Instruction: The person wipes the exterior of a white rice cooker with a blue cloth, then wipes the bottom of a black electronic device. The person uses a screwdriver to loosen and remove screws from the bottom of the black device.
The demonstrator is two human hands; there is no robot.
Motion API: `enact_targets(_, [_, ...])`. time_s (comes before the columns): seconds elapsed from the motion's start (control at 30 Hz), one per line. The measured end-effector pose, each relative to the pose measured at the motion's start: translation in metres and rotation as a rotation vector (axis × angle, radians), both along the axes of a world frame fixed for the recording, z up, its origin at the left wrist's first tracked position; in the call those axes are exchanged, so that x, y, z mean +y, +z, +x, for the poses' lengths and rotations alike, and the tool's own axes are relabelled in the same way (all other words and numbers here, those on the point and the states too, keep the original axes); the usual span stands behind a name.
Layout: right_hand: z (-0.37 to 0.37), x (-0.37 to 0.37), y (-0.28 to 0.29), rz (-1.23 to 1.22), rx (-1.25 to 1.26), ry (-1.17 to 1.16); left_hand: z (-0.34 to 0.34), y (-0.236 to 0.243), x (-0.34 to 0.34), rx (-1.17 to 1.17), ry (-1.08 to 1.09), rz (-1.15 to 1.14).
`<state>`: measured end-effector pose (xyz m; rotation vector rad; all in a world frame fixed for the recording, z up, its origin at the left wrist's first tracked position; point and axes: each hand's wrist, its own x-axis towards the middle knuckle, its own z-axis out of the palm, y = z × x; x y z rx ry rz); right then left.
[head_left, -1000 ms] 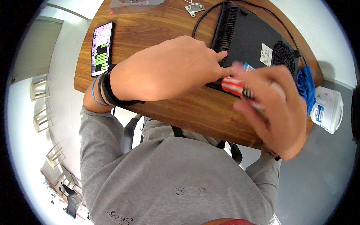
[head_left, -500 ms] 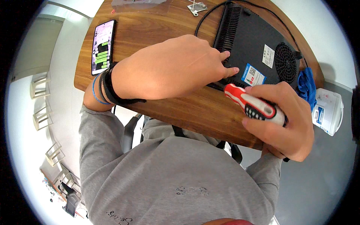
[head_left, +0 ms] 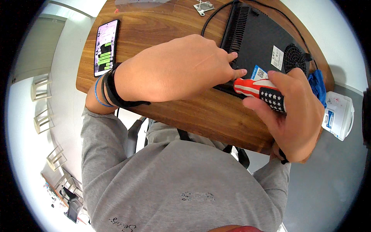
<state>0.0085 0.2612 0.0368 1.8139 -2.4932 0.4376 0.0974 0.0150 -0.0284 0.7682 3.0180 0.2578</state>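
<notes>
My right hand [head_left: 299, 112] is wrapped around the red, white and black star-patterned handle of a screwdriver [head_left: 266, 92]. The handle lies nearly level, its red end pointing left toward the near edge of a black induction cooker [head_left: 259, 42]. No shaft or tip can be seen. My left hand [head_left: 181, 69] reaches across from the left, back upward, with two fingertips apart and resting on the cooker's near corner beside the red end. Its other fingers are hidden beneath it. The cooker lies underside up, showing vent slots, a round fan grille and labels.
A phone [head_left: 106, 48] with its screen lit lies on the wooden table [head_left: 154, 33] at the left. At the far edge is a small metal plate [head_left: 203, 7]. A black cord [head_left: 210, 19] loops round the cooker. Blue cloth [head_left: 317, 89] and a white plastic box [head_left: 340, 116] are at the right.
The handle has turned in my right hand, bringing its starred side into view. My right hand has shifted slightly upward. My left hand stays almost where it was.
</notes>
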Motion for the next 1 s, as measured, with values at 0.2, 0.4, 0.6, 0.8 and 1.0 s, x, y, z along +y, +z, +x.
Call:
enact_targets(0.2, [-0.005, 0.012, 0.008, 0.025, -0.316, 0.091, 0.001, -0.001, -0.002, 0.0, -0.011, 0.022])
enact_targets(0.4, [-0.01, 0.012, 0.009, 0.027, -0.317, 0.161, -0.001, -0.001, -0.001, -0.009, -0.012, 0.012])
enact_targets(0.6, [-0.008, -0.003, -0.008, 0.075, -0.058, -0.205, -0.003, 0.005, 0.001, -0.073, 0.009, -0.041])
enact_targets(0.8, [-0.017, -0.001, -0.01, 0.029, -0.016, -0.119, 0.001, -0.005, 0.0, 0.027, 0.004, 0.006])
enact_targets(1.0, [-0.021, 0.006, -0.003, -0.04, 0.044, 0.017, -0.002, -0.002, 0.001, -0.018, -0.003, -0.008])
